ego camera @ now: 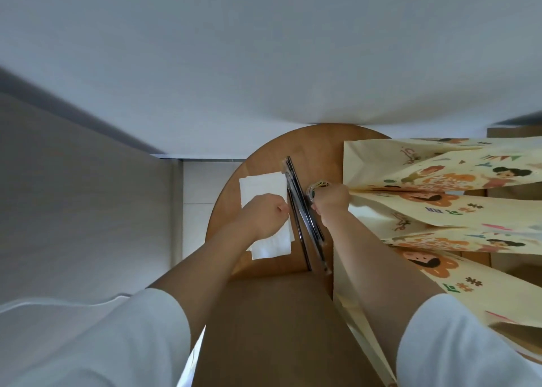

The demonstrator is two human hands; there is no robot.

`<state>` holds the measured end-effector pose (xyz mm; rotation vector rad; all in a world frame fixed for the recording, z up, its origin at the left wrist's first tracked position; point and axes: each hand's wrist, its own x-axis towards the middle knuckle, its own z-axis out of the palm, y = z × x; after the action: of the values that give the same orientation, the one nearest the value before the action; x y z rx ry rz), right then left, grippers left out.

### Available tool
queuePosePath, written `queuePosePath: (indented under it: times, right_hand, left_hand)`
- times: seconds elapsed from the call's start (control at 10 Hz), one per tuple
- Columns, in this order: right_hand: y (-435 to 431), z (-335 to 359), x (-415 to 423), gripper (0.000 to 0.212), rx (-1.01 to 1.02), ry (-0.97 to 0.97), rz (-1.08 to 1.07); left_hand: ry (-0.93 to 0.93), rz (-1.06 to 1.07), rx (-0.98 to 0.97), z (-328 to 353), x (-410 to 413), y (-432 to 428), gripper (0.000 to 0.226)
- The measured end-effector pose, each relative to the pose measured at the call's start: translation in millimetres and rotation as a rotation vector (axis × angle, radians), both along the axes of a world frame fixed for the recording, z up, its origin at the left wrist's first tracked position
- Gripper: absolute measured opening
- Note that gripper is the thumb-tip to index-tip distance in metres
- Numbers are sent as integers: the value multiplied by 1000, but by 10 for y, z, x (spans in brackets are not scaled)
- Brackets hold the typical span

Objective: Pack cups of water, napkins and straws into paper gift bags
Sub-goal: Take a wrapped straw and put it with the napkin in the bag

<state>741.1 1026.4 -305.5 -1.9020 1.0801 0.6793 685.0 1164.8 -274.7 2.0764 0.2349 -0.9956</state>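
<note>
The person wore a plain white short-sleeved top. Its loose white fabric left sleeve filled the lower left of the frame and the matching right sleeve the lower right, each ending in a soft rounded hem. Below them the forearms were bare down to the left hand and right hand.

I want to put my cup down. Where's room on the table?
The table is bare at its far rim, between the straws and gift bags, and at its front edge below the napkins. Bags crowd the right.
</note>
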Motion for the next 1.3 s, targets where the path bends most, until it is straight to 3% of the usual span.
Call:
queuePosePath:
  times: [0.2,0.3,0.4,0.5,0.6,0.7,0.8,1.1,1.2,1.3]
  right_hand:
    - [-16,-65,7,27,-12,23,39]
    - [-15,-64,-38,14,-6,-7,-55]
    - [-16,66,-114,17,13,-65,-87]
    - [32,312,-263,26,115,-186,132]
    - [105,687,-484,27,252,-223,443]
    - [135,1030,-693,29,237,-296,760]
    - [84,1326,-957,27,243,-367,816]
    - [-241,2192,-1934,12,537,-581,472]
    - [-480,2367,-2254,14,467,-657,545]
    - [-763,2440,-2559,14,407,-670,655]
  left_hand:
    - [20,11,1,-17,-44,19,29]
    - [13,39,3,17,-83,24,29]
    - [0,91,-12,88,-120,22,28]
    - [-13,238,-107,259,-135,-33,28]
    - [-44,538,-227,515,-140,-89,29]
    - [-99,613,-264,744,-263,-54,14]
    - [-159,549,-236,1004,-523,-25,13]
    - [-400,641,-352,2043,-1511,-281,8]
    - [-496,616,-209,2183,-1900,-312,26]
    - [-440,335,68,2104,-2330,-211,61]
